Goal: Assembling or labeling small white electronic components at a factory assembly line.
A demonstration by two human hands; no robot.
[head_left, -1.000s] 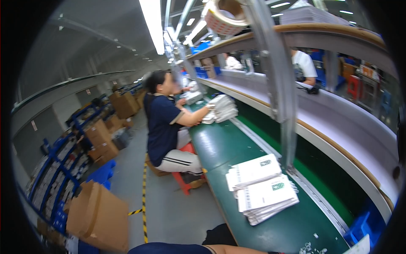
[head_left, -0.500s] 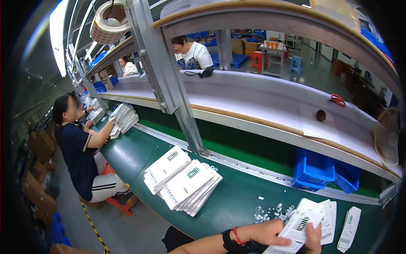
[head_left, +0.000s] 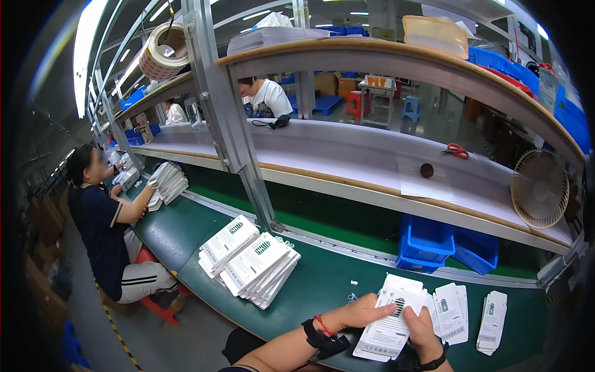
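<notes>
Both hands grip a small stack of flat white printed packs (head_left: 385, 335) with a green mark, above the right part of the green table. My left hand (head_left: 359, 312) is closed on the stack's left edge, its thumb lying across the top pack. From the right side my right hand (head_left: 423, 332) holds the same stack, thumb on top. Just beyond it, a few similar packs (head_left: 451, 313) lie fanned out. A narrower pile of white packs (head_left: 493, 322) is farther right. Small white plastic pieces (head_left: 352, 297) show beside my left hand, mostly hidden.
Two larger piles of white packs (head_left: 260, 263) stand left of my hands. Blue bins (head_left: 426, 242) sit at the table's back. A shelf above carries red-handled scissors (head_left: 457, 150), a brown round object (head_left: 426, 170) and a fan (head_left: 540, 189). A co-worker (head_left: 102, 217) sits at left.
The view has turned up and to the right, so the scene sits farther left. Both hands still hold the packs; the stack now faces up more squarely, covering most of the small plastic pieces.
</notes>
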